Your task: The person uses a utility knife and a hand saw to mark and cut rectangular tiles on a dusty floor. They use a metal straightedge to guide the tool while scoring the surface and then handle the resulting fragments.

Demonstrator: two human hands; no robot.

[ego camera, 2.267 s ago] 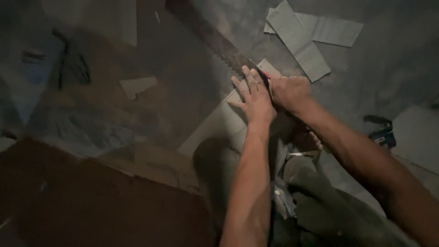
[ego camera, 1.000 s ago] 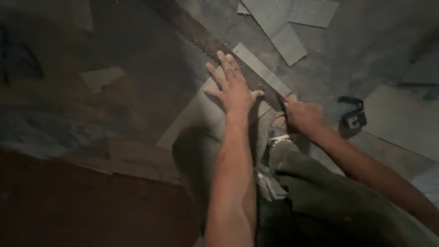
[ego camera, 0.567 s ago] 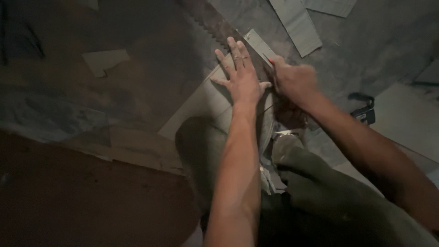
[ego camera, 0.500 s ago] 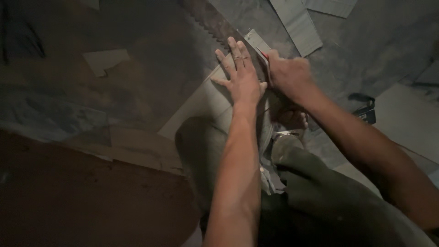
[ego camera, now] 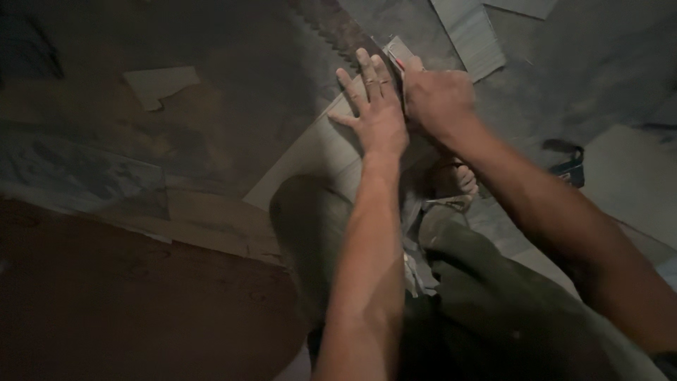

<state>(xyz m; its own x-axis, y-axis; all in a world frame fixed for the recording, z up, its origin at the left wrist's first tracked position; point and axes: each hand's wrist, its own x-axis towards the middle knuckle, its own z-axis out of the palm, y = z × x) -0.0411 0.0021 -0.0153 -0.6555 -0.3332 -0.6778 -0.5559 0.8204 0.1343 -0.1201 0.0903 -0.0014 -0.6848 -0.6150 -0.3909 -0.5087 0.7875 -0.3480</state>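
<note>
Left hand [ego camera: 377, 116] sits flat on the plank [ego camera: 317, 152] on the floor [ego camera: 233, 77], right hand [ego camera: 437, 99] just beside it, saw blade [ego camera: 328, 28] running beyond them, offcuts [ego camera: 469, 28] further right.

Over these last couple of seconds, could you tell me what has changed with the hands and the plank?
The right hand, which a second ago had dropped back beside the knee, has returned up to the long toothed metal straightedge, closed on something I cannot make out. The left hand stayed pressed flat, fingers spread, on the pale grey floor plank; the plank and straightedge have not visibly shifted.
</note>
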